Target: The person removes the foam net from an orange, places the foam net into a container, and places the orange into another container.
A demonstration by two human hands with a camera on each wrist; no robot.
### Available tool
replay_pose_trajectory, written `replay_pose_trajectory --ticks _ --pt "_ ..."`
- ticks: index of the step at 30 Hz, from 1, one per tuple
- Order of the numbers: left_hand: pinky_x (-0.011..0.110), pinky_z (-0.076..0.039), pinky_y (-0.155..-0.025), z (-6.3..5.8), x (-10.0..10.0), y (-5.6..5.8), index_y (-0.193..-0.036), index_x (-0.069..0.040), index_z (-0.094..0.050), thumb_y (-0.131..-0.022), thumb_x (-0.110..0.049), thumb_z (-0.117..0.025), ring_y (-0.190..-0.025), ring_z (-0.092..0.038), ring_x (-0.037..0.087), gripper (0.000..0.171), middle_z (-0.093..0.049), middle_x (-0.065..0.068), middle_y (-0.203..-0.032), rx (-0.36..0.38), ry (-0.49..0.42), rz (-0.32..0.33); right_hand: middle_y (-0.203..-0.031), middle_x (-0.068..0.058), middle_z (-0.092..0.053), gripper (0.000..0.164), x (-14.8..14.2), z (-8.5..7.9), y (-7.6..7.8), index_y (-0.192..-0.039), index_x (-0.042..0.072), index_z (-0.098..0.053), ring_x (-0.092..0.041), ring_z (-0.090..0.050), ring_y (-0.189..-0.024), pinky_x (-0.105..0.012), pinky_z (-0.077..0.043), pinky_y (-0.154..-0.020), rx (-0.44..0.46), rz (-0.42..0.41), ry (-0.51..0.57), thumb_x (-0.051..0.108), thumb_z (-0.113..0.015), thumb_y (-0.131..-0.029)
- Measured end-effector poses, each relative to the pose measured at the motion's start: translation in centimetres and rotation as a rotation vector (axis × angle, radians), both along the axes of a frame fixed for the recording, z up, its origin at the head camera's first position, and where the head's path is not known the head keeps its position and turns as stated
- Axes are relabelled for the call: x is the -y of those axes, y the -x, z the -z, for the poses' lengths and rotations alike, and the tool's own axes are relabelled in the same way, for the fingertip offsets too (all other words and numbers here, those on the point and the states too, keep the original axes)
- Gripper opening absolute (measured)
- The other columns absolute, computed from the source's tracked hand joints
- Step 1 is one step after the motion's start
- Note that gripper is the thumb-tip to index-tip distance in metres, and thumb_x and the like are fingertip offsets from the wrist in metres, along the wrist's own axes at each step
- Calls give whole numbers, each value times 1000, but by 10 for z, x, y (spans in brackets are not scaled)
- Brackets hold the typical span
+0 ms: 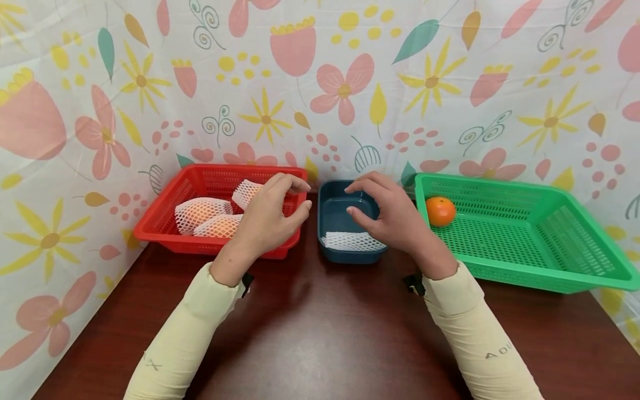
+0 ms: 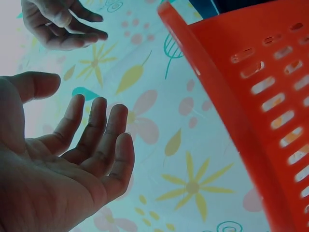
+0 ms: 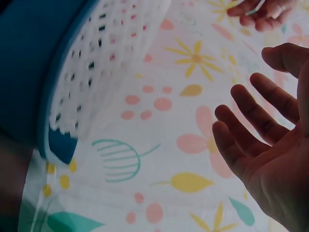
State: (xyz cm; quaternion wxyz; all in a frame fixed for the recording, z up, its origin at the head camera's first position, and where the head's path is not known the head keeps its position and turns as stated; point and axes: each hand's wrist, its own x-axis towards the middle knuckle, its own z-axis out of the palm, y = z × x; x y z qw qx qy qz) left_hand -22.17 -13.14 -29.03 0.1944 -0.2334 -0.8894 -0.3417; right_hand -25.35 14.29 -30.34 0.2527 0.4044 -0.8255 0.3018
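My left hand (image 1: 272, 214) hovers by the right side of the red basket (image 1: 167, 240), fingers loosely bent with nothing in them. In that basket lie several orange fruits in white foam nets, one net-wrapped fruit (image 1: 200, 213) at the left; my left hand partly hides others. My right hand (image 1: 390, 214) hangs over the right edge of the dark blue tray (image 1: 352, 258), its fingers relaxed and holding nothing. Across the near end of this tray lies an unfilled white foam net (image 1: 352, 241). Both palms face each other, apart, as the left wrist view also shows.
To the right stands a green basket (image 1: 525, 266) with one bare orange fruit (image 1: 440, 211) in its left corner. All three containers line the back of the dark brown table (image 1: 320, 333), against a flower-patterned curtain (image 1: 295, 139).
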Motion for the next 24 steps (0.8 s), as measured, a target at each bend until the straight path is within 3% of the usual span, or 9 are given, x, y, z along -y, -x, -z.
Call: replay_pose_trajectory --ticks 7,24 --pt "38 -58 -97 -8 7 4 -126 -14 -66 -98 -23 -75 -114 -62 19 30 -65 1 -125 11 5 -2 -121 -7 -67 30 17 7 0 -120 7 -72 -24 -62 -113 -44 -54 -98 -20 -74 -36 13 -82 -93" --pt "39 -59 -94 -19 19 10 -125 -16 -66 -96 -25 -77 -107 -62 16 32 -66 1 -121 78 87 -23 -125 0 -64 34 47 22 -11 -127 13 -71 -16 -57 -114 -36 -54 -99 41 -90 -142 22 -79 -95"
